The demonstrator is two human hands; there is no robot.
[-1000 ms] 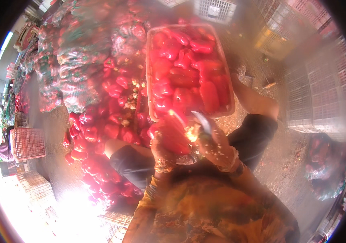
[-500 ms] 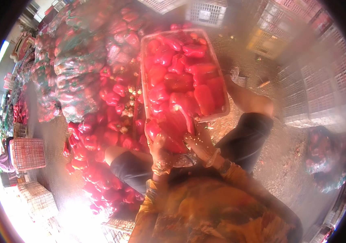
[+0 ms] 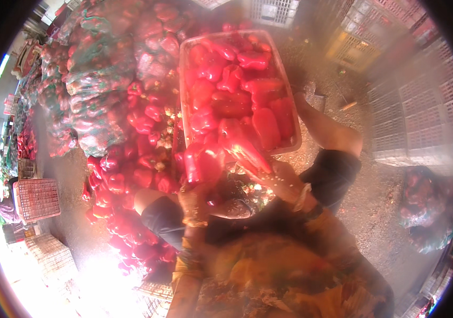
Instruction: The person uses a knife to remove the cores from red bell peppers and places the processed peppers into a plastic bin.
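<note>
My left hand [image 3: 194,200] is closed around the lower end of a glossy red bell pepper [image 3: 203,163], at the near side of a shallow tub. My right hand [image 3: 286,183] grips the near end of a long red pepper [image 3: 243,147], which slants up over the tub's near rim. Whether that pepper is whole or cut, I cannot tell; the right fingertips are partly blurred. The tub [image 3: 296,124] is pale and rectangular, heaped with red peppers, and stands between my legs. Pale bits cling to both hands.
Loose red peppers [image 3: 110,199] pile up left of my leg, with pale pepper scraps [image 3: 166,137] among them. Mesh sacks [image 3: 95,79] of peppers stand behind. White crates [image 3: 412,116] and a yellow crate [image 3: 353,52] are stacked at right, near another sack [image 3: 425,204]. A person sits by a pink crate [image 3: 38,200].
My hands were close together on one big pepper. They have moved apart, the right one to the right, and each now holds a pepper. Scraps show between them.
</note>
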